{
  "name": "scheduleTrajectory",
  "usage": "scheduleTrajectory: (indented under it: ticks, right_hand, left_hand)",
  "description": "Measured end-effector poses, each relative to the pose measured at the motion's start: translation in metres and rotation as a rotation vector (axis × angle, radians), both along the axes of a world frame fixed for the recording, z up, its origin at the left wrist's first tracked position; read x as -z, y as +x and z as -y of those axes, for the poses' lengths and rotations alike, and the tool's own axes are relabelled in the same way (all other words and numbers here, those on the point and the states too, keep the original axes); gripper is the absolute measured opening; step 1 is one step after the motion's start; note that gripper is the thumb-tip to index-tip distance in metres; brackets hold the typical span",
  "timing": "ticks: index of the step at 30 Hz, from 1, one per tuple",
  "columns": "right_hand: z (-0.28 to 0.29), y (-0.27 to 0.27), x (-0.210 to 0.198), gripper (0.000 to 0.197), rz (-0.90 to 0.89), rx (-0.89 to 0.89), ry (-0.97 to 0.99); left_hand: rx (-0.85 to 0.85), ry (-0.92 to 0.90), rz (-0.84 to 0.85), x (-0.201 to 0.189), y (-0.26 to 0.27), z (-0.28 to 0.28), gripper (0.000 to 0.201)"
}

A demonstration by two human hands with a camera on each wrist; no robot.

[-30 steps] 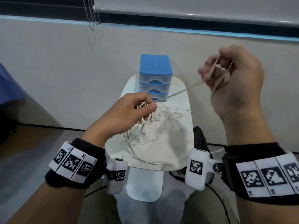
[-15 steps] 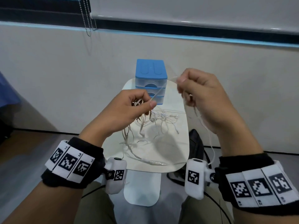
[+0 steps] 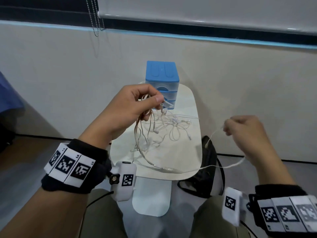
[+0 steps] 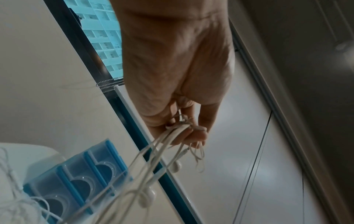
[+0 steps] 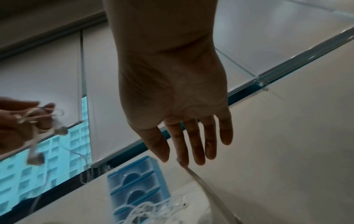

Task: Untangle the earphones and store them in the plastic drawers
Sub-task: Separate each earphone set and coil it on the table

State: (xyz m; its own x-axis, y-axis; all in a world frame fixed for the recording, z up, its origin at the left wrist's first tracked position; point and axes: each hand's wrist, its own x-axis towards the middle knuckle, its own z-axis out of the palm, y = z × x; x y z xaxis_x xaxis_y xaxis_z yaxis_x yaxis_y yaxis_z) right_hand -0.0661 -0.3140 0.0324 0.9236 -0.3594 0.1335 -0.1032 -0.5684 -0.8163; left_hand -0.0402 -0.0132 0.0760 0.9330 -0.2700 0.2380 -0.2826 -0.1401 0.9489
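Earphones (image 3: 164, 127): white tangle, hanging mostly vertical from left hand (image 3: 130, 107), lower loops draped on white table (image 3: 188, 100). Several buds dangling tip-down below the fist; exact count of sets not readable. One loose cable (image 3: 223, 166) pulled out of the bundle, running roughly horizontal along the near table edge, off the right side, then curving up to right hand (image 3: 247, 133). Long axis of that strand left-to-right, slack, sagging in the middle.

Left grip: fingers and thumb curled round a bunch of strands, held above the table just in front of drawers (image 3: 162, 79). Right grip: thumb and fingertips pinching the cable end, other fingers only loosely bent in the wrist view; hand out past the table's right edge, well apart from the left.

Drawers: blue top, three clear fronts, all closed, at the far table edge against the wall, fronts facing the person. Partly masked by the left thumb and hanging strands.

Around: dark bag (image 3: 209, 162) on the floor just beside the table's right side, under the stretched cable. Bead chain (image 3: 96, 18) hanging from the blind at top left.
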Motion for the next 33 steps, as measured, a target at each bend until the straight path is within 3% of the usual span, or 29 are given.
scheduleTrajectory:
  ticks: [4, 7, 11, 13, 16, 25, 33]
  right_hand:
    - [-0.004, 0.004, 0.025, 0.026, -0.272, -0.071, -0.262]
    - [-0.023, 0.008, 0.033, 0.008, -0.222, -0.160, -0.332]
    - [-0.067, 0.006, 0.031, 0.013, -0.034, -0.442, -0.192]
    - [-0.087, 0.003, 0.031, 0.011, -0.168, -0.655, -0.048]
    - [-0.108, -0.002, 0.044, 0.030, -0.308, -0.859, 0.146]
    - [-0.147, 0.005, 0.070, 0.013, -0.194, -0.852, 0.197]
    - [-0.114, 0.018, 0.062, 0.027, -0.124, -0.752, 0.273]
  left_hand:
    - [0.016, -0.088, -0.041, -0.006, 0.002, 0.003, 0.012]
    - [0.029, -0.138, -0.067, -0.007, 0.003, 0.008, 0.015]
    - [0.023, -0.143, -0.071, -0.005, 0.005, 0.018, 0.018]
    - [0.003, -0.140, -0.073, -0.004, 0.007, 0.022, 0.020]
    - [-0.030, -0.158, -0.069, -0.002, 0.010, 0.023, 0.021]
    - [-0.111, -0.378, -0.195, 0.011, 0.022, 0.020, 0.021]
    - [-0.180, -0.446, -0.239, 0.026, 0.029, -0.013, 0.030]
